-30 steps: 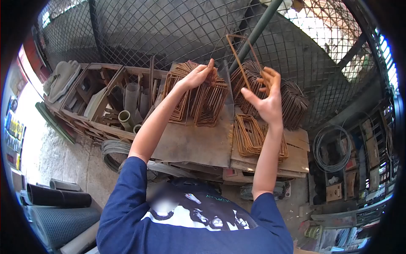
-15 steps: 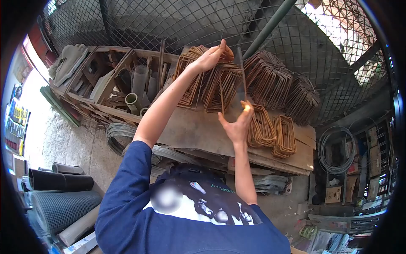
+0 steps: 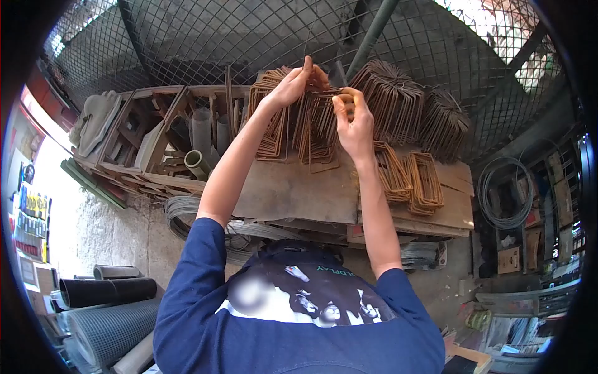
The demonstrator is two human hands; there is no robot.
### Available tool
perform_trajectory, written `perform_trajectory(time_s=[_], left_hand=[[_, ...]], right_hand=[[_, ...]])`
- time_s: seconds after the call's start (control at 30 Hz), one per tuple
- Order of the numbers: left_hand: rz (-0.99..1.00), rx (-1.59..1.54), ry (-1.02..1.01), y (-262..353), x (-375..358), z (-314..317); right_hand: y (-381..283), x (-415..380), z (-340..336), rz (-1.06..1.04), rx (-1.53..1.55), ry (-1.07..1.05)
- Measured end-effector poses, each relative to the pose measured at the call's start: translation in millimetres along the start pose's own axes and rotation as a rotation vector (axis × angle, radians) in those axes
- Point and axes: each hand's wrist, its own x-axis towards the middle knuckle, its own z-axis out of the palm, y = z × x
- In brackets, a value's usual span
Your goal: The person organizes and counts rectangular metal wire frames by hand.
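Observation:
Rusty rectangular steel stirrups (image 3: 321, 134) hang in a bundle below my hands, at the back of the wooden table. My left hand (image 3: 293, 87) is closed over the bundle's top, thumb pointing up, its fingertips partly hidden. At the upper right corner, my right hand (image 3: 356, 128) has curled fingers and thumb that meet the top bars. More stirrups (image 3: 268, 118) stand just left of the bundle. Smaller stirrups (image 3: 392, 174) lean together on the table to the right of my right forearm.
Darker bundles of bent bars (image 3: 389, 103) stand behind on the right. A wooden rack (image 3: 140, 134) with tubes is at left, and wire mesh (image 3: 249, 31) rises behind. Under the wooden table (image 3: 280, 193) lie wire coils (image 3: 177, 215). Mesh rolls (image 3: 109, 327) lie lower left.
My right hand has risen from the bundle's lower right side to its top corner, its fingers going from spread to curled. My left hand stays at the top of the bundle.

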Motion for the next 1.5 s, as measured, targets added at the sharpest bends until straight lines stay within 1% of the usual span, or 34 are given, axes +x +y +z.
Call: perform_trajectory(time_s=[0.03,0.1,0.13,0.17,0.23,0.3,0.33,0.37,0.43,0.5,0.57,0.6,0.63,0.7,0.77,0.83,0.87,0.93,0.97,1.03,1.17,1.23,1.27,1.3,1.4,1.43,1.5], left_hand=[[-0.018,-0.01,0.006,2,-1,-1],[-0.005,-0.014,-0.013,5,-1,-3],[0.0,-0.03,-0.002,4,-2,-4],[0.003,-0.046,0.009,4,-2,-6],[0.009,-0.042,0.01,7,-2,-11],[0.023,-0.078,0.055,13,-2,-15],[-0.013,-0.035,0.093,17,-3,-14],[-0.01,-0.024,0.087,19,-4,-12],[-0.083,-0.03,0.161,24,-8,-4],[-0.132,0.008,0.161,25,-9,-4],[-0.109,0.057,-0.064,22,-5,-11],[-0.089,0.088,-0.064,20,-3,-9],[-0.097,0.087,-0.065,19,-2,-7],[-0.098,0.136,-0.037,20,-1,-5],[-0.105,0.14,-0.019,29,-2,-4],[-0.098,0.041,-0.027,30,-3,-2],[-0.098,0.049,-0.032,28,-3,-3],[-0.093,0.069,-0.04,27,-3,-4],[-0.084,0.086,-0.045,27,-3,-4],[-0.093,0.092,-0.04,27,-4,-3],[-0.096,0.067,-0.035,26,-6,-3],[-0.092,0.079,-0.045,26,-5,-3],[-0.087,0.091,-0.058,26,-4,-3],[-0.087,0.091,-0.058,23,-4,-3],[-0.055,0.15,-0.033,22,-1,-3],[-0.058,0.125,-0.021,23,-3,-2],[-0.065,0.098,-0.01,23,-4,-1]], right_hand=[[4,3,2,0.005,0.001,0.011],[7,11,2,-0.15,-0.13,-0.022],[2,12,3,-0.034,-0.052,-0.073],[-3,16,6,-0.031,-0.05,-0.064],[-9,37,12,-0.115,0.034,-0.126],[-15,73,11,-0.015,0.085,-0.135],[-13,80,14,-0.058,0.112,-0.165],[-14,81,17,-0.063,0.118,-0.154],[-13,81,23,-0.101,0.016,-0.207],[-11,81,23,-0.09,0.043,-0.21],[-8,81,21,-0.031,0.164,-0.164],[-8,77,21,-0.017,0.161,-0.122],[-8,69,19,-0.009,0.163,-0.121],[-10,47,15,-0.109,-0.154,0.123],[2,15,13,0.002,-0.36,0.101],[28,-15,17,0.129,-0.457,0.026],[43,-23,20,0.135,-0.455,0.026],[62,-28,23,0.179,-0.431,-0.071],[67,-28,24,0.179,-0.431,-0.067],[68,-26,24,0.343,-0.231,-0.124],[68,-14,13,0.404,-0.124,-0.182],[75,-4,7,0.485,0.095,-0.345],[85,0,7,0.488,0.076,-0.38],[84,3,6,0.489,0.076,-0.381],[76,10,0,0.535,0.28,-0.334],[75,13,-2,0.535,0.279,-0.332],[77,17,-6,0.485,0.164,-0.351]])
